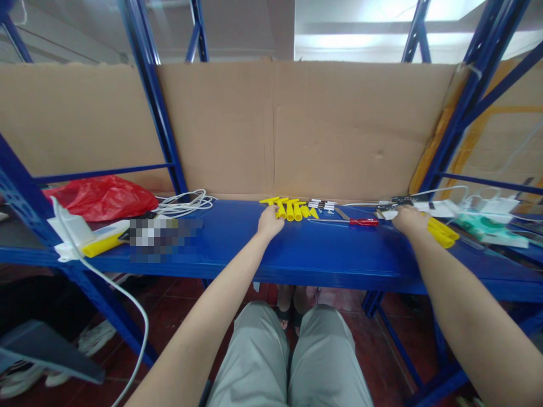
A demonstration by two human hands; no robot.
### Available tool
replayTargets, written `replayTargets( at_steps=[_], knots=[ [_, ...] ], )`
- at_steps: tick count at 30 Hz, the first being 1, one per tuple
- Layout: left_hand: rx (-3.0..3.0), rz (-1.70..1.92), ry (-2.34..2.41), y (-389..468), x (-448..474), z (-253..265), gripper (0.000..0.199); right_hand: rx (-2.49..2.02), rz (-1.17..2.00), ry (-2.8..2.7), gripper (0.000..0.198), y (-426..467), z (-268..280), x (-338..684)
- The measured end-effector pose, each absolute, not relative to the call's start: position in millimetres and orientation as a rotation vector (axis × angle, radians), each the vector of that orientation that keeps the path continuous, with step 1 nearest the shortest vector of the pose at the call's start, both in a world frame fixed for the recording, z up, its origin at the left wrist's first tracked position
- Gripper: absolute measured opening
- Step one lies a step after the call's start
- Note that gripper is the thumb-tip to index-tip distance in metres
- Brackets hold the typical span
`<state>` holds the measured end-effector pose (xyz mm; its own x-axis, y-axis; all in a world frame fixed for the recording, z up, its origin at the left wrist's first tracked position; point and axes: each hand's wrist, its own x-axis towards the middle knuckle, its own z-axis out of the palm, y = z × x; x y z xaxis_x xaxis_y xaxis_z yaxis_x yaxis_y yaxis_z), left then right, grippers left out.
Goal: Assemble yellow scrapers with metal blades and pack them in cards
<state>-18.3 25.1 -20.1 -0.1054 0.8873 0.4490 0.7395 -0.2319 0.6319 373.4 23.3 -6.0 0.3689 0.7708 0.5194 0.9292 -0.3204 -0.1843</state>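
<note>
My left hand [270, 222] is at the left end of a row of yellow tube-shaped plastic parts [290, 210], its bent fingers closed at the leftmost one. Small pointed yellow pieces [313, 212] lie at the row's right end. Beside them are short white sticks with black bands [322, 204]. A screwdriver [363, 222] with a red handle lies between my hands. My right hand [409, 220] reaches to a black-and-white strip [401, 200] at the back; its fingertips are hidden. Close to that wrist lie larger yellow tubes [442, 232].
Blue metal posts [163, 121] frame the blue shelf [237, 243], with cardboard [331, 124] along its back. At left are a red plastic bag [102, 195], coiled white cable [190, 202] and another yellow tube [102, 245]. Green-and-white packaging [487, 226] and cables lie at right.
</note>
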Motion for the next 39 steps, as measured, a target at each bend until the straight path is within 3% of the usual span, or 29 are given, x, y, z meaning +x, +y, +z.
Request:
replayTargets(
  at_steps=[6, 13, 39],
  knots=[
    [2.167, 0.895, 1.949, 26, -22, -25, 0.048, -2.164, -0.284, -1.175, 0.039, 19, -8, 321],
    [2.086, 0.662, 2.098, 24, -24, -25, 0.055, -1.983, -0.274, -1.390, 0.038, 11, -17, 315],
    [1.878, 0.923, 2.318, 8, -26, -8, 0.039, -2.028, -0.144, -1.470, 0.038, 12, -17, 317]
  ],
)
